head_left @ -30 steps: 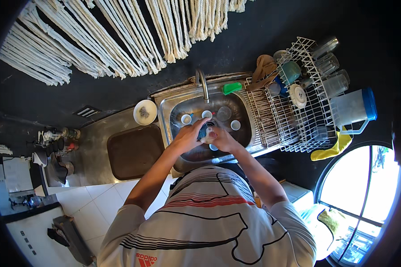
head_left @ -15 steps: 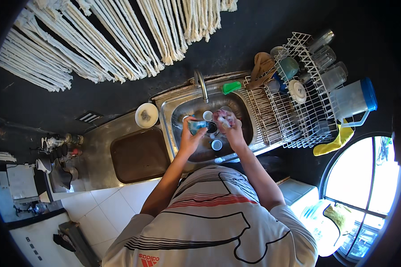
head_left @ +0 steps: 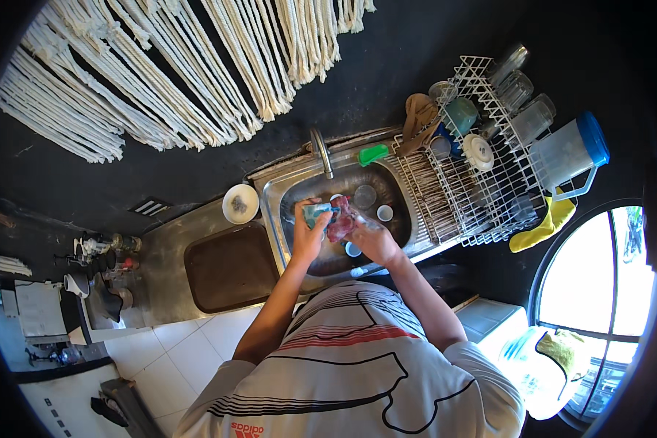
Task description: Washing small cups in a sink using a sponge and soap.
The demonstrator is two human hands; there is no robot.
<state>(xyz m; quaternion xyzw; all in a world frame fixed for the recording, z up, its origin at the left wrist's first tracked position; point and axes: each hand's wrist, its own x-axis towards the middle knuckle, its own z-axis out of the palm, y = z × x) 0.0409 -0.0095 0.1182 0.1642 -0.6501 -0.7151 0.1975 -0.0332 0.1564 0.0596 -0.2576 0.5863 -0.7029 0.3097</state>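
Blue cup (head_left: 316,212), gripped in your left hand (head_left: 306,237). Your right hand (head_left: 373,239) grasps a reddish scrubber (head_left: 339,229); a white cup (head_left: 385,213) sits just beyond that hand.

A light-grey, short-sleeved fabric shirt (head_left: 321,376) bears thin black stripes, red-orange lines (head_left: 358,329), looping black outlines and a small red print (head_left: 247,429); forearms (head_left: 279,303) and hands (head_left: 373,239) are bare.

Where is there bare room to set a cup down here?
The steel counter between the jars and brown tray looks bare, as does the tray, below the white bowl. The sink, with cups around the left hand and right hand, is crowded, as is the upper dish rack.
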